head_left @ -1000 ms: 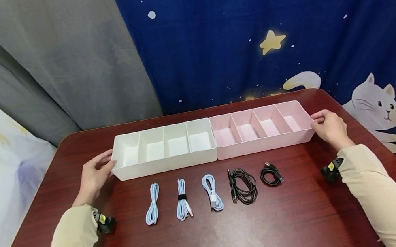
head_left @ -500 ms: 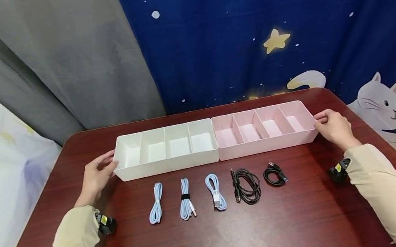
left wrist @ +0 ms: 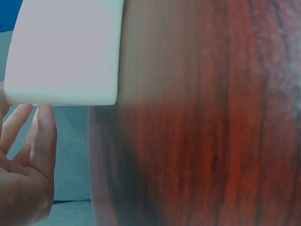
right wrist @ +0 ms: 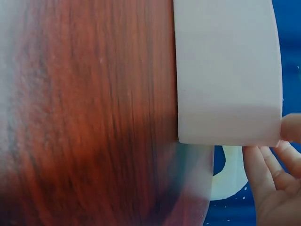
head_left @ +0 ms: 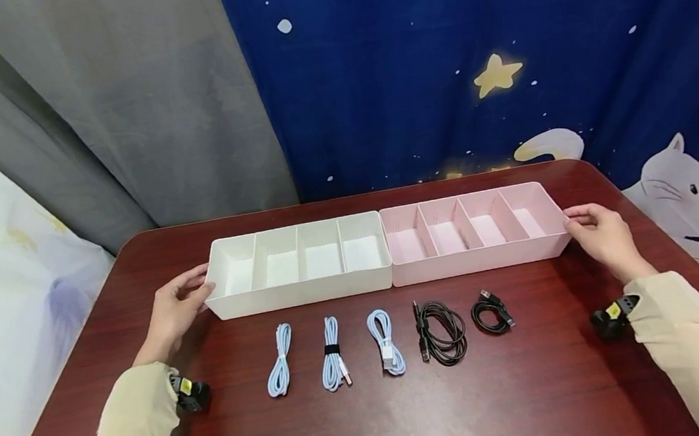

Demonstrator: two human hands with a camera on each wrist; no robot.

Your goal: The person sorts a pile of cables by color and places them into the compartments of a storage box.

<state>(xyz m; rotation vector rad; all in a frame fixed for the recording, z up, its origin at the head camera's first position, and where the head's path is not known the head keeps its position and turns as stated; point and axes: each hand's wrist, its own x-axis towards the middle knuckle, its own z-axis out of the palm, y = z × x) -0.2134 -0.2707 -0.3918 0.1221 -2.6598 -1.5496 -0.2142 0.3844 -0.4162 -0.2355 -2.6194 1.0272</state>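
Observation:
A white box with compartments (head_left: 300,294) and a pink one (head_left: 484,259) stand end to end across the table. At the white box's left end is my left hand (head_left: 175,306), its fingertips against the end wall and the thumb at the front corner of the rim. The left wrist view shows those fingers (left wrist: 43,141) nearly straight at the white wall (left wrist: 66,52). My right hand (head_left: 604,241) touches the pink box's right end the same way. In the right wrist view its fingers (right wrist: 258,169) meet the pale end edge, thumb by the rim. All visible compartments hold nothing.
In front of the boxes lie bundled cables in a row: light blue ones (head_left: 280,362) (head_left: 332,364) (head_left: 385,343) on the left, a larger black coil (head_left: 443,333) and a small black one (head_left: 493,313) on the right. Curtains (head_left: 373,86) hang behind the dark red table (head_left: 411,419).
The head view has turned slightly left, so everything sits a little farther right in it. Both hands stay at the box ends, and the boxes and cables keep their arrangement.

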